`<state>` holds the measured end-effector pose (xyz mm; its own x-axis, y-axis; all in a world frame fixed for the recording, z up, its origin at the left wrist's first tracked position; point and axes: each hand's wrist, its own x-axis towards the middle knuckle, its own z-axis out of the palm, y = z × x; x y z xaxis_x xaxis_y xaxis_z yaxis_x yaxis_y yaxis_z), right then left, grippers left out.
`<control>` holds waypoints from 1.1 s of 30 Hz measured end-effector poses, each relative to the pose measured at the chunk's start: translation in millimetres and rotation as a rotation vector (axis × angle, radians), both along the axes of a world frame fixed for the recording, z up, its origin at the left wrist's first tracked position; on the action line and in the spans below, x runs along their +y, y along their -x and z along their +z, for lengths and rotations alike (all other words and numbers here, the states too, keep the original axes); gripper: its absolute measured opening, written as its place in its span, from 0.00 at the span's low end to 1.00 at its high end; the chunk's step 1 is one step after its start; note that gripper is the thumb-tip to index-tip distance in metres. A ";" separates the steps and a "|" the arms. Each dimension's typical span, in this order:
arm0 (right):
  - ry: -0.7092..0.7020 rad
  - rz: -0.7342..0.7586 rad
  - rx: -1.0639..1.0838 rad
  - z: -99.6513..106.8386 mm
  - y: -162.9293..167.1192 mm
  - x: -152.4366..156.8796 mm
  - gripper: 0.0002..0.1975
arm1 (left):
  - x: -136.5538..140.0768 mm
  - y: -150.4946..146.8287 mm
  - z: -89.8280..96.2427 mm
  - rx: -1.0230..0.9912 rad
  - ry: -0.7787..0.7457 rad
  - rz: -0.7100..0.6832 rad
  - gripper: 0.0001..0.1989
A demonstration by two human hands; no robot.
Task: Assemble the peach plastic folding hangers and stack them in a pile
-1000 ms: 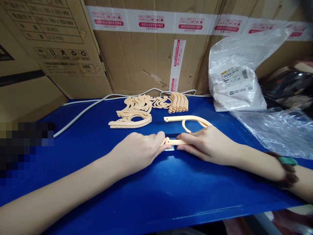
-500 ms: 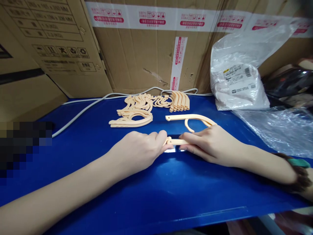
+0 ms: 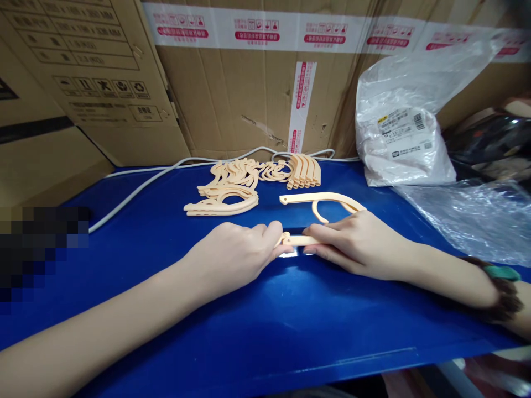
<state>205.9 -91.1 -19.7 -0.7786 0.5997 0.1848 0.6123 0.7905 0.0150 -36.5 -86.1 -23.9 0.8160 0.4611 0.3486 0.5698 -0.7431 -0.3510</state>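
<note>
In the middle of the head view, my left hand (image 3: 238, 251) is closed on a cream plastic hanger piece, mostly hidden by the fingers. My right hand (image 3: 348, 240) pinches a cream hanger arm (image 3: 301, 240) between thumb and fingers. The two pieces meet end to end at a small rounded joint (image 3: 285, 238) between my hands; whether they are locked together I cannot tell. Just beyond my right hand lies another curved hanger arm (image 3: 307, 197), with a hook-shaped piece (image 3: 318, 213) beside it, partly covered by the hand.
On the blue table (image 3: 265, 331) lie folded hangers (image 3: 222, 208), a pile of hooked pieces (image 3: 236, 172), loose hooks (image 3: 275, 171) and a row of hanger arms (image 3: 305, 170). A white cable (image 3: 136, 193) runs behind. Cardboard boxes (image 3: 232, 99) and a plastic bag (image 3: 406, 138) stand at the back.
</note>
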 end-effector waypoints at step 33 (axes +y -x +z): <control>0.025 0.017 -0.014 2.0 -4.2 3.9 0.20 | 3.1 -4.0 1.0 0.051 0.101 0.043 0.20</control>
<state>210.1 -87.2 -17.7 -0.7914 0.5902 0.1593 0.5983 0.8012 0.0039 -32.5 -83.0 -22.9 0.8102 0.5268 0.2571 0.5852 -0.7514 -0.3049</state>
